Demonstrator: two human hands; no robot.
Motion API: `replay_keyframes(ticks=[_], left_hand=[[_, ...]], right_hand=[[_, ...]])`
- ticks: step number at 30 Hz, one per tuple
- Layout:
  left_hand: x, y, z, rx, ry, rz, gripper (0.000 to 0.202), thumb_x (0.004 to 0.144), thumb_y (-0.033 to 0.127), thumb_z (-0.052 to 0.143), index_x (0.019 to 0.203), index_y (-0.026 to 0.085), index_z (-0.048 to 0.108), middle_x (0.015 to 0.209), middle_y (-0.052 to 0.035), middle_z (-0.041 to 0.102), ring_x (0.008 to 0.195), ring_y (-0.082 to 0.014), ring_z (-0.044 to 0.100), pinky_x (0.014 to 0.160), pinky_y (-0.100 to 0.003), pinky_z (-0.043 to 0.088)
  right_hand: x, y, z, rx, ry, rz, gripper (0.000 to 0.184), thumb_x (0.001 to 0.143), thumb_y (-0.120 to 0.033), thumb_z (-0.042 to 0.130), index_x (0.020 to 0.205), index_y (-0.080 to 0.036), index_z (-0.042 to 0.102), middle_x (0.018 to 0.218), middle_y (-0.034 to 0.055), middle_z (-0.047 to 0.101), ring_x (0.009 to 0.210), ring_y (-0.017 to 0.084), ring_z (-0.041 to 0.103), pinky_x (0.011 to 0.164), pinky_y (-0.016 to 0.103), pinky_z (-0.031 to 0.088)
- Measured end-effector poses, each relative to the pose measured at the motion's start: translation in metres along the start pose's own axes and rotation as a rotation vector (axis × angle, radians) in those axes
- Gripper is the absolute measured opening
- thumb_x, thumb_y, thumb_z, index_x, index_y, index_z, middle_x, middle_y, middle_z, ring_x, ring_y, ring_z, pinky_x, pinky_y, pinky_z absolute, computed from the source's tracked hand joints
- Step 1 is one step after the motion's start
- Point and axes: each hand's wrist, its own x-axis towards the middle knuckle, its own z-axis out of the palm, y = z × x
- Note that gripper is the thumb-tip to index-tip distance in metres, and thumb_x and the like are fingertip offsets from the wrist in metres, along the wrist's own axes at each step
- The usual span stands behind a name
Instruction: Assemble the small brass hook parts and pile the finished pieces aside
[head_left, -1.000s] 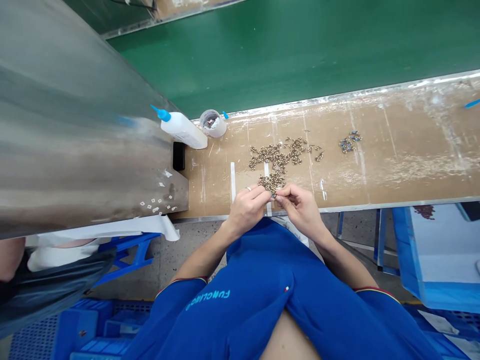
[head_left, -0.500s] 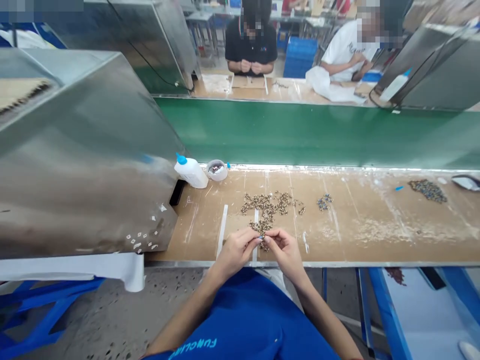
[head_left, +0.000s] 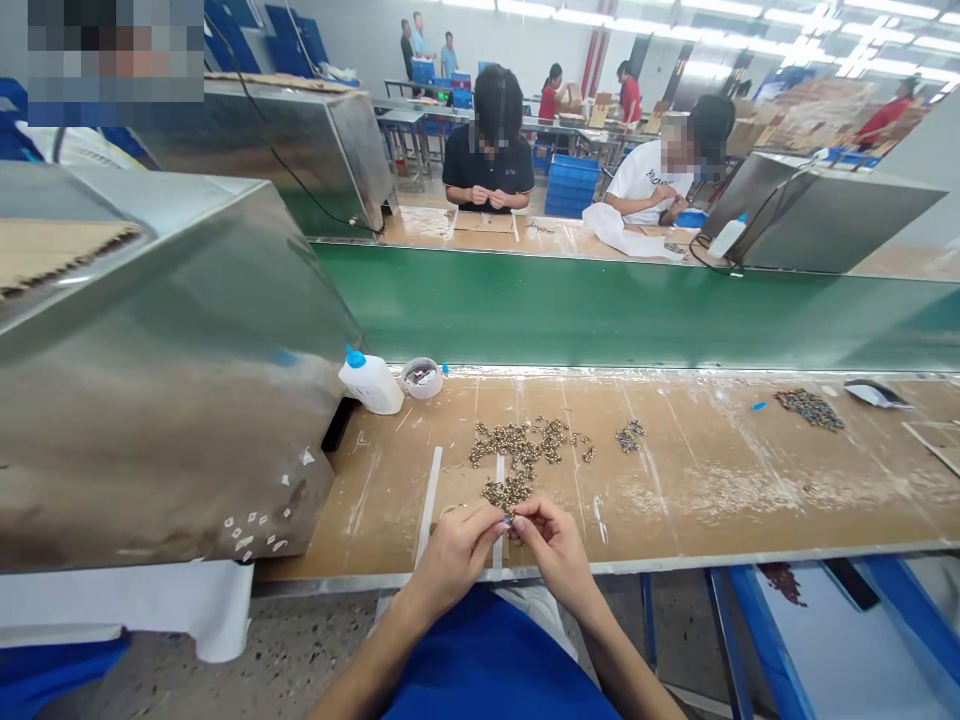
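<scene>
My left hand and my right hand meet at the near edge of the brown worktop, fingertips pinched together on a tiny metal part with a blue bit. Just beyond my fingers lies a spread pile of small brass-coloured parts. A smaller cluster of bluish parts lies to its right. Two white strips lie on the worktop beside my left hand.
A white squeeze bottle with a blue cap and a small round cup stand at the back left, beside a large steel machine housing. A green conveyor belt runs behind. Two people sit across it. Another parts pile lies far right.
The view has tilted up from my lap to the line and the people across it. My hands stay pinched together at the worktop's near edge.
</scene>
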Motion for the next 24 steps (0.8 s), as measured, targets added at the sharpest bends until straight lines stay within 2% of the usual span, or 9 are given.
replay_keyframes(ticks=[3, 8, 11, 15, 20, 24], left_hand=[[-0.001, 0.002, 0.003, 0.013, -0.003, 0.008, 0.035, 0.104, 0.022, 0.038, 0.081, 0.018, 0.064, 0.071, -0.0020, 0.066, 0.062, -0.0136, 0.061, 0.058, -0.023, 0.044], [0.001, 0.007, 0.003, 0.060, -0.013, 0.099, 0.035, 0.104, 0.018, 0.037, 0.077, 0.018, 0.059, 0.067, -0.0006, 0.063, 0.059, -0.0129, 0.059, 0.056, -0.023, 0.042], [0.004, 0.010, 0.004, 0.071, -0.017, 0.139, 0.033, 0.104, 0.016, 0.037, 0.079, 0.018, 0.058, 0.069, -0.0005, 0.065, 0.060, -0.0125, 0.060, 0.057, -0.023, 0.043], [0.007, 0.016, 0.008, 0.059, 0.044, 0.189, 0.032, 0.102, 0.012, 0.038, 0.076, 0.018, 0.056, 0.066, 0.0003, 0.062, 0.058, -0.0112, 0.058, 0.056, -0.021, 0.042], [0.013, 0.024, 0.010, 0.039, 0.070, 0.249, 0.034, 0.098, 0.007, 0.039, 0.070, 0.018, 0.054, 0.059, 0.0017, 0.057, 0.052, -0.0102, 0.052, 0.053, -0.021, 0.039], [0.016, 0.025, 0.011, 0.013, 0.065, 0.268, 0.034, 0.098, 0.009, 0.041, 0.071, 0.018, 0.057, 0.060, 0.0012, 0.059, 0.053, -0.0098, 0.056, 0.053, -0.020, 0.041]], right_hand=[[-0.005, 0.000, 0.000, -0.004, -0.014, 0.004, 0.045, 0.081, -0.066, 0.071, 0.081, -0.020, 0.068, 0.071, 0.0034, 0.068, 0.061, 0.015, 0.062, 0.059, 0.027, 0.053], [-0.012, -0.005, -0.002, -0.037, -0.004, -0.016, 0.044, 0.085, -0.065, 0.066, 0.085, -0.022, 0.067, 0.070, 0.0028, 0.068, 0.061, 0.016, 0.064, 0.060, 0.029, 0.055], [-0.017, -0.011, -0.005, -0.130, -0.009, -0.089, 0.037, 0.092, -0.058, 0.061, 0.084, -0.022, 0.064, 0.071, 0.0030, 0.067, 0.063, 0.016, 0.065, 0.061, 0.028, 0.055], [-0.024, -0.020, -0.010, -0.270, -0.023, -0.215, 0.031, 0.100, -0.045, 0.051, 0.081, -0.022, 0.059, 0.071, 0.0031, 0.066, 0.063, 0.015, 0.065, 0.061, 0.026, 0.053], [-0.029, -0.028, -0.016, -0.305, -0.028, -0.262, 0.030, 0.101, -0.043, 0.048, 0.080, -0.023, 0.056, 0.070, 0.0025, 0.066, 0.063, 0.014, 0.064, 0.061, 0.026, 0.053], [-0.028, -0.028, -0.018, -0.281, -0.010, -0.242, 0.030, 0.100, -0.044, 0.050, 0.079, -0.023, 0.055, 0.068, 0.0012, 0.064, 0.061, 0.014, 0.063, 0.060, 0.026, 0.052]])
